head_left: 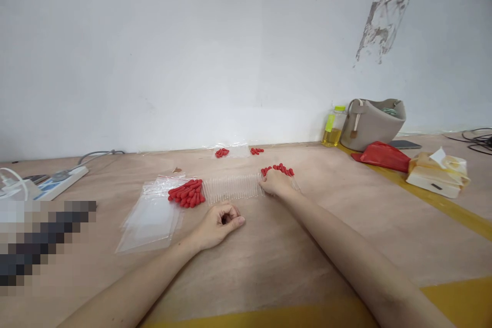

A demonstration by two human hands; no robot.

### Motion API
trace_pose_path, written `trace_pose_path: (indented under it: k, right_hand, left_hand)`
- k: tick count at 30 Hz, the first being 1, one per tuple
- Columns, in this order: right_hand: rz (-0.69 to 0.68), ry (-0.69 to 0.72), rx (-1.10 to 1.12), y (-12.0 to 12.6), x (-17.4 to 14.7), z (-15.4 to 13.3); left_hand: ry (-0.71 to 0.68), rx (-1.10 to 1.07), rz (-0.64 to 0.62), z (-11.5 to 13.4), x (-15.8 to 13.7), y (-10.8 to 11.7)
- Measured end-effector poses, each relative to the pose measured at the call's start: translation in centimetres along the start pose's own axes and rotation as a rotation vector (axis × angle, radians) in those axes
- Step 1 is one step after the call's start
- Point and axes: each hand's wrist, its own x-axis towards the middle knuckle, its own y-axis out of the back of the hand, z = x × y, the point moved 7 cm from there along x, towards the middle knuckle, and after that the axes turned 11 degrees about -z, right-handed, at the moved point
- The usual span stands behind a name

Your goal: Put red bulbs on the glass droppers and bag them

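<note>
Thin clear tubes [232,187] lie side by side in a row on the brown table covering. At the row's right end, my right hand [277,183] is closed, its fingertips pinched together; what they hold, if anything, is hidden. Just beyond that hand lies a group of red elongated bulbs [285,168]. My left hand [220,223] rests in front of the row, fingers loosely curled and thumb apart, with nothing visible in it. A larger heap of red bulbs [187,195] sits left of the tubes, partly over clear zip bags [150,218].
Two small clusters of red pieces [222,152] lie near the wall by clear plastic [239,151]. At right stand a bottle of yellow liquid [332,128], a grey bag [371,125], a red packet [380,156] and a tissue pack [438,177]. A power strip [63,183] lies left.
</note>
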Motion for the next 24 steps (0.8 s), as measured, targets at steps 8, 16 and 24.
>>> trace_pose_path:
  k: [8, 16, 24]
  right_hand:
    - [-0.005, -0.015, 0.019, -0.4, 0.1, -0.2]
    - [0.03, 0.076, 0.099, 2.1, -1.4, -0.8]
    - [0.273, 0.553, 0.21, 2.2, -6.7, 0.3]
  left_hand:
    - [0.01, 0.03, -0.026, 0.4, 0.0, 0.0]
    - [-0.006, 0.073, 0.061, 0.9, -0.3, 0.1]
    - [0.143, 0.512, 0.432, 0.8, -2.6, 10.7]
